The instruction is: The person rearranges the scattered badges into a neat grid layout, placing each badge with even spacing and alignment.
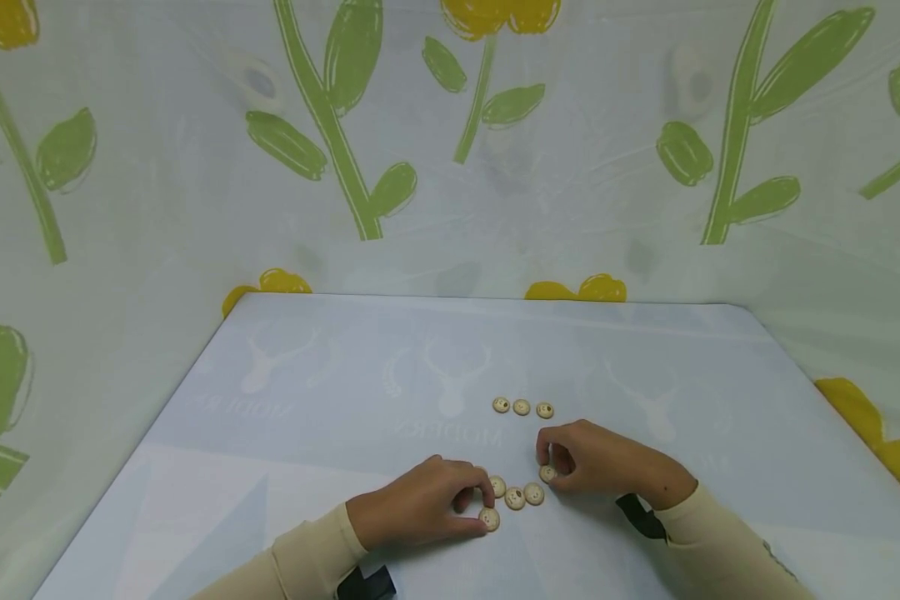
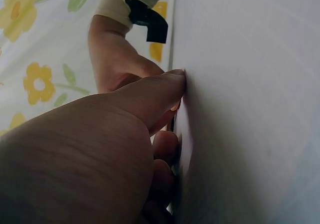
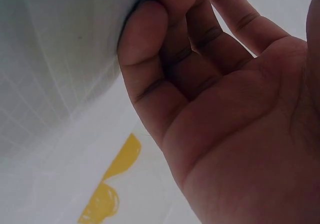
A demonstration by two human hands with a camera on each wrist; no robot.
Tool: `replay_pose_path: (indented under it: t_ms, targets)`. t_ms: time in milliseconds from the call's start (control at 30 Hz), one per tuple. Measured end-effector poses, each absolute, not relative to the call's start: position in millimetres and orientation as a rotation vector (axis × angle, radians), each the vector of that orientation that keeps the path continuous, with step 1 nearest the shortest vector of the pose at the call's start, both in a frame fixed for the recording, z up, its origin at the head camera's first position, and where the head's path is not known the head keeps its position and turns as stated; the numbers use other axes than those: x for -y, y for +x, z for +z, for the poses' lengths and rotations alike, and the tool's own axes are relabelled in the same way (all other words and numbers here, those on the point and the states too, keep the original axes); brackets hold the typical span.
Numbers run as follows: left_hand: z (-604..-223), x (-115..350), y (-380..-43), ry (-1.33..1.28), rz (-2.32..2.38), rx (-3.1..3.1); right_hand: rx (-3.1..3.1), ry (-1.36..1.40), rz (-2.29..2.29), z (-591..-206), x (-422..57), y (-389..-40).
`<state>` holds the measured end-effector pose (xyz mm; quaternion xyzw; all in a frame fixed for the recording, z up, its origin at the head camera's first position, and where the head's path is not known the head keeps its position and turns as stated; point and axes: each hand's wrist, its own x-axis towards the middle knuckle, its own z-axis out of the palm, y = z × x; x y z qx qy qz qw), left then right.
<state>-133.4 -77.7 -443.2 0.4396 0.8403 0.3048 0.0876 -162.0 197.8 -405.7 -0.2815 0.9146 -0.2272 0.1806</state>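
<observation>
In the head view, my left hand (image 1: 442, 504) pinches a small round wooden disc (image 1: 489, 520) between thumb and forefinger at the table surface. Across from it, my right hand (image 1: 596, 462) pinches another such disc (image 1: 547, 473), also low on the table. Between the hands lie more pale wooden discs, among them one (image 1: 514, 498) with dark face-like marks and one (image 1: 534, 493) beside it. Another disc (image 1: 498, 486) sits close to the left fingertips, partly covered. In both wrist views the fingers hide the held discs.
Farther back is a short row of three similar discs, with one disc (image 1: 521, 407) in its middle. Everything lies on a pale table (image 1: 330, 400) with faint deer-head prints. Behind hangs a flower-patterned curtain (image 1: 570, 192). Each wrist carries a black strap or mount.
</observation>
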Motion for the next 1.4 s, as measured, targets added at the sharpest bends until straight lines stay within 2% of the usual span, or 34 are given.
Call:
replay_pose_path:
  t_ms: [1400]
  targets:
    - [-442.7,77.6,-132.5,1.324,0.906,-2.507,-2.66,-0.821,-0.659,-408.4,-202.1,-169.4]
